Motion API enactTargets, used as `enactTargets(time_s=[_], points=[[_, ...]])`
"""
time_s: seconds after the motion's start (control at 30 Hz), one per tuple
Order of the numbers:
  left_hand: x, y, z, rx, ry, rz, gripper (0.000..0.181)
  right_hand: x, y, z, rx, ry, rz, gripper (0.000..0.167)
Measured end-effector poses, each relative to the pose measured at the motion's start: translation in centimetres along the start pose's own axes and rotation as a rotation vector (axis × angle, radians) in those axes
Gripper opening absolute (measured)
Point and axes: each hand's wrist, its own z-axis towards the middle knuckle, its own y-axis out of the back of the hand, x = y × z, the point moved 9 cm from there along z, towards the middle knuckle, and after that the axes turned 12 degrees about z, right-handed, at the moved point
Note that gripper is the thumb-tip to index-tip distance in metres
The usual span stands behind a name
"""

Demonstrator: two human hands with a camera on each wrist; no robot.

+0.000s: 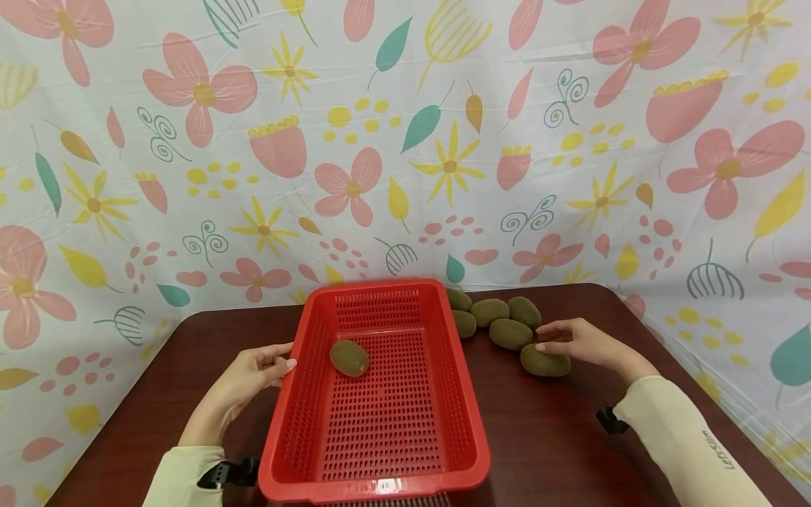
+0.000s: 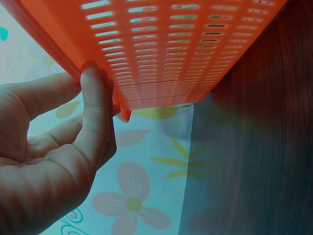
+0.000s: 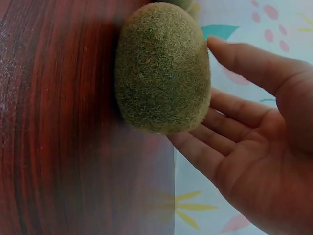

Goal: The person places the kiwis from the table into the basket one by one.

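Observation:
In the head view, my left hand (image 1: 247,384) holds the left rim of a red perforated basket (image 1: 475,458). One brown kiwi (image 1: 349,358) lies inside, toward the back left. The left wrist view shows the fingers of that hand (image 2: 63,127) against the basket's side (image 2: 161,63), at its rim. My right hand (image 1: 592,345) is at the nearest kiwi (image 1: 545,360) on the table, with its thumb touching the top. Seen from the right wrist, the hand (image 3: 244,122) has its fingers extended beside and partly behind the fuzzy kiwi (image 3: 164,68), loosely spread.
Several more kiwis (image 1: 510,334) lie grouped on the dark red-brown table (image 1: 532,436) to the right of the basket, two of them close against its wall. A floral cloth (image 1: 393,141) hangs behind the table and along its sides.

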Motion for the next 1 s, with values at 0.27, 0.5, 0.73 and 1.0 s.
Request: enactTargets(time_s=[0.27,0.5,0.73,1.0], points=[[0.0,0.1,0.1,-0.003,-0.002,0.006,0.054,0.3,-0.6,0.1,0.064,-0.003,-0.010,0.051],[0.1,0.1,0.0,-0.008,0.005,0.003,0.054,0.3,-1.2,-0.3,0.115,-0.020,-0.018,0.048],[0.1,0.0,0.0,0.000,-0.009,0.013,0.055,0.8,-1.5,-0.5,0.169,-0.040,-0.036,0.049],[0.1,0.0,0.2,0.000,-0.010,0.006,0.054,1.2,-1.6,-0.4,0.189,-0.030,-0.051,0.050]])
